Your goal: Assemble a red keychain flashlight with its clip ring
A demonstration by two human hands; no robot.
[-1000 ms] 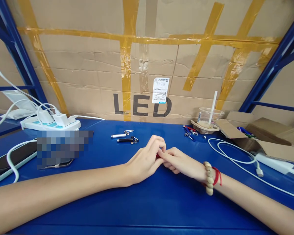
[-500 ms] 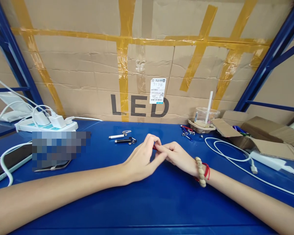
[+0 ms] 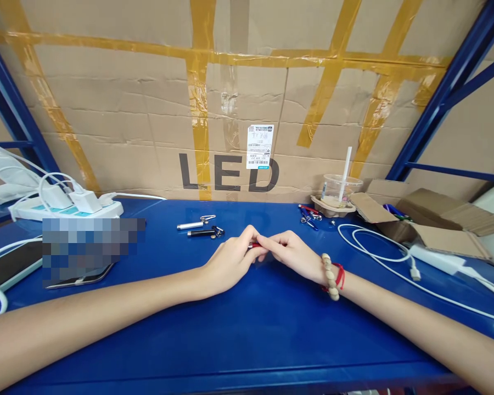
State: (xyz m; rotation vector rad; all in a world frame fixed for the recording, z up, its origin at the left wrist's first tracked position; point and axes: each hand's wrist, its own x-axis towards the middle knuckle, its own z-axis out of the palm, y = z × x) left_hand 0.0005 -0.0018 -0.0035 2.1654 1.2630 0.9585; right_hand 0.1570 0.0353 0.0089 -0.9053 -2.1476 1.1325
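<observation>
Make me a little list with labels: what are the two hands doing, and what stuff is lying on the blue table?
Left hand: pinching a small red item, mostly hidden
Right hand: fingertips on the same red item; bead bracelet on the wrist
Just behind the hands: a silver keychain tube and a black keychain tube
Far left: white power strip with chargers plugged in
Right: white cable, plastic cup with straw
Surface: blue table
Back: cardboard marked LED
</observation>
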